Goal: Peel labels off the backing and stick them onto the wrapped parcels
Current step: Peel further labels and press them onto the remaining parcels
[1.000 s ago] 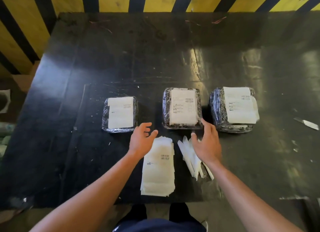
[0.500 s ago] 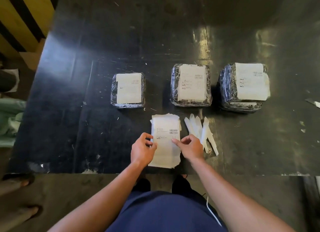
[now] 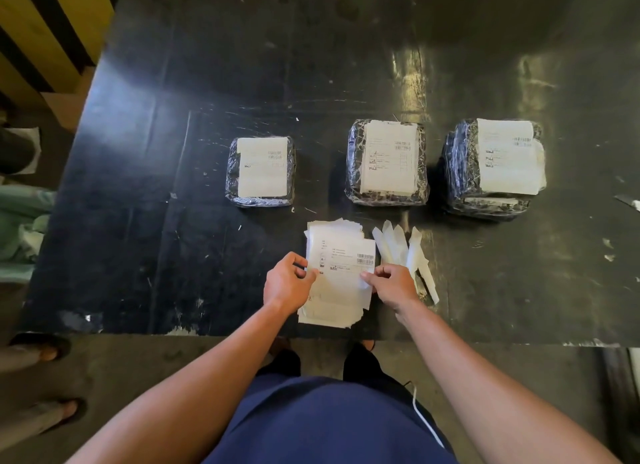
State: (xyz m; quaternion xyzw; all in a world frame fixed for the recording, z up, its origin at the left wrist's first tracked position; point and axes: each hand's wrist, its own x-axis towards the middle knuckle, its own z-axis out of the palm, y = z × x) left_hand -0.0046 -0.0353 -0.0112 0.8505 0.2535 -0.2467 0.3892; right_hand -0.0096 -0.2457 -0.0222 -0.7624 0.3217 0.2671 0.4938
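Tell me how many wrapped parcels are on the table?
3, in one row: small black plastic-wrapped parcel on the left, middle parcel, right parcel. All carry white labels. None seem hidden.

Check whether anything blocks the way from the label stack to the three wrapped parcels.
Nothing visible does. Both hands, left and right, pinch the top label of the stack; bare tabletop lies between it and the parcels. The peeled strips lie to the right.

Single head-worn wide-angle view, looking steeply down and forward from above the person's own torso. The near edge of the black bench cuts across the lower middle, floor below it. Both forearms enter from the bottom corners. Close range; strong barrel distortion at the edges. No second view to overlap.
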